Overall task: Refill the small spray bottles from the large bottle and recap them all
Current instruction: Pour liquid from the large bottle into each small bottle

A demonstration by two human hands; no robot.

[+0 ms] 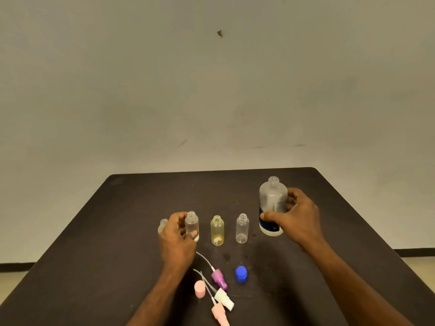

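- Four small bottles stand uncapped in a row mid-desk (141, 196): one half hidden behind my left hand (177, 234), a clear bottle (192, 225) in that hand, a yellowish bottle (217, 230), and a clear one at the right end (242, 228).
- Left fingers (194, 234) curl round the clear bottle, thumb side behind it; it looks upright, base at or near the desk.
- Right hand (297, 217) wraps the large bottle (273, 205), thumb low across the label; it's upright, open-necked, far right of the row.
- Blue cap (241, 274) lies near me, w/ the purple sprayer (220, 280), white sprayer (223, 297), pink sprayer (219, 312) and pink cap (200, 288) in a loose heap beside it.
- Risks, as I judge: narrow necks vs. wide pour, so a fast tilt means overshoot and spill; dark spots on the desk could be wet, I can't say.
- Light empties are close together; a knock from either wrist could topple one.
- Dip tubes cross each other, so lifting one sprayer may drag another off.
- Can't read fill levels in the clear bottles.
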